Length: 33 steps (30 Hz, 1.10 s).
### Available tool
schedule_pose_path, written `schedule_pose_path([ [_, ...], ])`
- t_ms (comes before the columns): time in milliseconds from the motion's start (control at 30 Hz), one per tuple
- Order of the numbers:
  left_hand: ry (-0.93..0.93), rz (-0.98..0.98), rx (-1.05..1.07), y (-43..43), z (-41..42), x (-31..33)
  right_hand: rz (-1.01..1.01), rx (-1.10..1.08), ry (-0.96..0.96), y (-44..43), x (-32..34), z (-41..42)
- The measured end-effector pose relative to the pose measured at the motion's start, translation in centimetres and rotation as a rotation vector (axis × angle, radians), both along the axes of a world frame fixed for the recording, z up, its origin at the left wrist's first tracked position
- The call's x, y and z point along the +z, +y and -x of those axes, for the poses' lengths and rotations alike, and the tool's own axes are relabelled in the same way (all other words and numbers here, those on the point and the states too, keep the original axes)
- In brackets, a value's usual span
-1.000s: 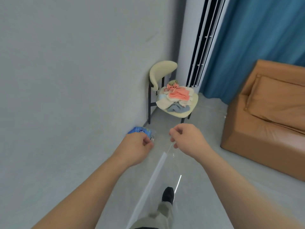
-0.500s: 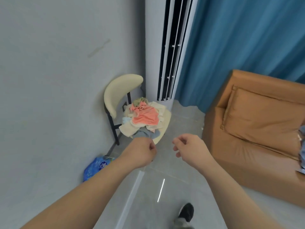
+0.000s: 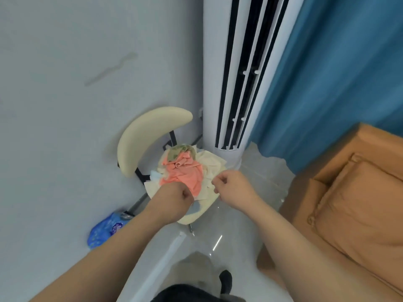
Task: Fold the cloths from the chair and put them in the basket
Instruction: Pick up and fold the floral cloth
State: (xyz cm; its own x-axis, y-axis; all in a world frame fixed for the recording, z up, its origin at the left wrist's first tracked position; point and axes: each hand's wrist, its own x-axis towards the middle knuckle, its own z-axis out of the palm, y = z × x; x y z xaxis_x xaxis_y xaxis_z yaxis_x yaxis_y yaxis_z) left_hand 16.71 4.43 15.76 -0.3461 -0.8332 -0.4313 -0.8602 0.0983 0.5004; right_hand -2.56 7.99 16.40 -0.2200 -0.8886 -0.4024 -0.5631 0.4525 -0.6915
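Note:
A cream chair (image 3: pixel 148 136) with black legs stands against the wall, its seat heaped with crumpled cloths. A coral cloth (image 3: pixel 185 173) lies on top, with a cream cloth (image 3: pixel 212 164) to its right, an olive one (image 3: pixel 178 152) behind and a grey-blue one (image 3: pixel 196 208) at the front edge. My left hand (image 3: pixel 174 199) is curled into a fist over the pile's near edge. Just right of the coral cloth, my right hand (image 3: pixel 233 188) hovers with its fingers curled in. Neither hand visibly holds anything. No basket is in view.
A tall white air conditioner (image 3: pixel 229 83) stands right behind the chair, with a blue curtain (image 3: pixel 338 83) beside it. An orange sofa (image 3: pixel 359 192) fills the right side. A blue packet (image 3: pixel 104 229) lies on the floor by the wall. My shoe (image 3: pixel 225 280) is below.
I have walked up to the chair, which now sits much nearer and larger. Both hands, curled throughout, have come over the front of the cloth pile.

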Motion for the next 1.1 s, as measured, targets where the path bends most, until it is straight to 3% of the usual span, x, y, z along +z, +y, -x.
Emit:
schedule_pose_path([
  [500,0.056,-0.064,0.326,-16.1,7.1,-4.8,-0.101,0.443,0.244,-21.3,-2.4,8.9],
  [900,-0.043,-0.083,0.971,-15.5,9.9,-5.6,-0.141,0.899,0.174,-31.3,-7.3,10.8],
  [1100,0.032,-0.093,1.168,-14.1,15.1,-6.5,-0.078,1.072,0.260,-33.5,-10.0,11.3],
])
